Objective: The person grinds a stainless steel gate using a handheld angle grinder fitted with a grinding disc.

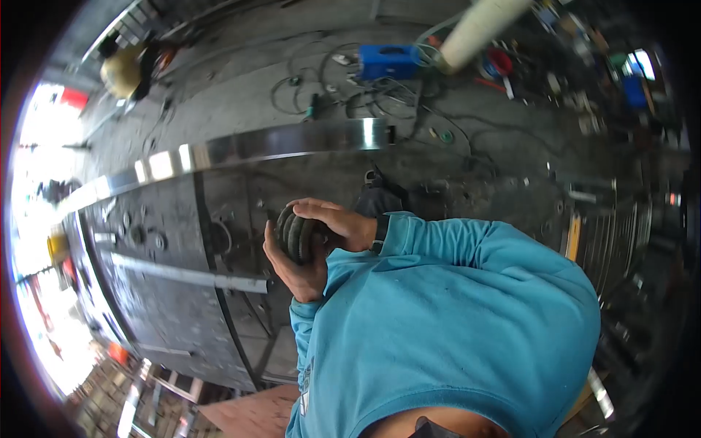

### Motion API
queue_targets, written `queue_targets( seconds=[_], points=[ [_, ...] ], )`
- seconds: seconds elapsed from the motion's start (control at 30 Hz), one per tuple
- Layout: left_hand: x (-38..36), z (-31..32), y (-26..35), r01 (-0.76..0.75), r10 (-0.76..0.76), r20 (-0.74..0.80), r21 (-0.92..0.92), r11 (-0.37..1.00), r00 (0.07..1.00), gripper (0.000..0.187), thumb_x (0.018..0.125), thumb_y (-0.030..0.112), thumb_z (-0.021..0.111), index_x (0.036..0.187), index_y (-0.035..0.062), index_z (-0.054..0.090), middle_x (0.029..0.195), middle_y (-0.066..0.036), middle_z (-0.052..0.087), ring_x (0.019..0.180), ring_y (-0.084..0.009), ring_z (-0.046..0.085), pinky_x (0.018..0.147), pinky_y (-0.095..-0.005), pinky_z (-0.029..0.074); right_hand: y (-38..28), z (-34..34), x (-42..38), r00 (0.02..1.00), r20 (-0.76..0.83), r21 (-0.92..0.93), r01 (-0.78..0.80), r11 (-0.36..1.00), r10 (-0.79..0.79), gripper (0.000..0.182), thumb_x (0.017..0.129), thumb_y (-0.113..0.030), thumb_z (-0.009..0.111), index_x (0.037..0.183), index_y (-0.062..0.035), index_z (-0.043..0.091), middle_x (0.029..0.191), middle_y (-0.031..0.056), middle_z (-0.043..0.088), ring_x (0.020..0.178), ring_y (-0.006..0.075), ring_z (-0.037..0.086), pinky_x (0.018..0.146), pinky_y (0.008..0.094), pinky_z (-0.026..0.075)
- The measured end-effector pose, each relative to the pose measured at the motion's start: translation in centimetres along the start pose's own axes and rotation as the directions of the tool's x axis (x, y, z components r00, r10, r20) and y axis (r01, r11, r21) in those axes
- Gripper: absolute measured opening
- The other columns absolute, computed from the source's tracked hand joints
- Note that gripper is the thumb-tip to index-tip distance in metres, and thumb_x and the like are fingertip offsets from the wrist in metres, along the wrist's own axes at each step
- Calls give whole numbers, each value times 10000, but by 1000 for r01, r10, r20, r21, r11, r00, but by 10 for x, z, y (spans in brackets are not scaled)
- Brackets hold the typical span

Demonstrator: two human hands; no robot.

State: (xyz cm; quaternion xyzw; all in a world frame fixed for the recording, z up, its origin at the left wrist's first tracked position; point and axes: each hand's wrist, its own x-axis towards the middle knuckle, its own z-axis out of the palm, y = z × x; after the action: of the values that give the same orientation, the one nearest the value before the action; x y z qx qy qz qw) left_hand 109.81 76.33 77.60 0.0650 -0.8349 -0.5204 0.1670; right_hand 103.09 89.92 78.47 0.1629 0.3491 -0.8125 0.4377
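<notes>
A stack of dark, round, thick-edged discs [295,235] is held between my two hands in front of my chest. My left hand [296,271] cups the stack from below and the left side, fingers wrapped along its edge. From the upper right, my right hand [337,223] closes over it, with fingers across the top. The exact kind of discs is not clear, and my palms hide part of them. Close by on the left is a dark steel table [168,310] bearing a flat metal bar [190,273].
A long shiny metal tube [270,141] runs across beyond the table. Farther off are a blue box-shaped machine [387,61], tangled cables [394,93] and a pale cylinder [482,33]. Small round parts [136,233] lie on the table. Metal bars [613,233] are at the right.
</notes>
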Motion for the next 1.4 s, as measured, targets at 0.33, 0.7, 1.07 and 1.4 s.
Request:
queue_targets(
  seconds=[0.33, 0.7, 1.07, 1.4],
  points=[
    [39, 166, 95, -308, 245, 620, -5, 951, 746, 866, 699, 221, 879, 1409, 0, 436, 1185, -220, 586, 1084, -382, 622, 919, -465, 512, -70, -153, -102, 918, -92, 355, 392, 849, -385, 281, 998, -371, 558, 1147, -139, 611, 998, 9, 675, 869, 128, 667, 692, 260, 535],
    [73, 230, 120, -196, 243, 828, -164, 967, 506, 848, 730, 188, 870, 1421, 5, 414, 1171, -201, 675, 1064, -304, 696, 921, -386, 553, -106, -182, -138, 861, -283, 371, 505, 779, -423, 398, 976, -277, 640, 1325, -125, 522, 1181, 58, 607, 1083, 156, 620, 871, 318, 539],
    [119, 223, 82, 228, 102, 685, -373, 899, 721, 727, 823, 52, 756, 1454, -17, 401, 1277, -178, 593, 1197, -275, 581, 1039, -379, 464, -158, -170, -110, 875, -228, -4, 438, 899, -427, 529, 1024, -424, 568, 1448, -138, 431, 1263, 86, 563, 1110, 196, 605, 863, 352, 555],
    [133, 196, 25, 448, -243, 427, -490, 748, 871, 501, 929, 169, 673, 1365, -24, 517, 1266, -152, 593, 1116, -254, 596, 969, -388, 495, -120, -411, -111, 446, -664, -744, -476, 469, -600, 819, 829, -748, 583, 1067, 30, 682, 942, 251, 714, 906, 435, 688, 772, 472, 540]
  ],
)
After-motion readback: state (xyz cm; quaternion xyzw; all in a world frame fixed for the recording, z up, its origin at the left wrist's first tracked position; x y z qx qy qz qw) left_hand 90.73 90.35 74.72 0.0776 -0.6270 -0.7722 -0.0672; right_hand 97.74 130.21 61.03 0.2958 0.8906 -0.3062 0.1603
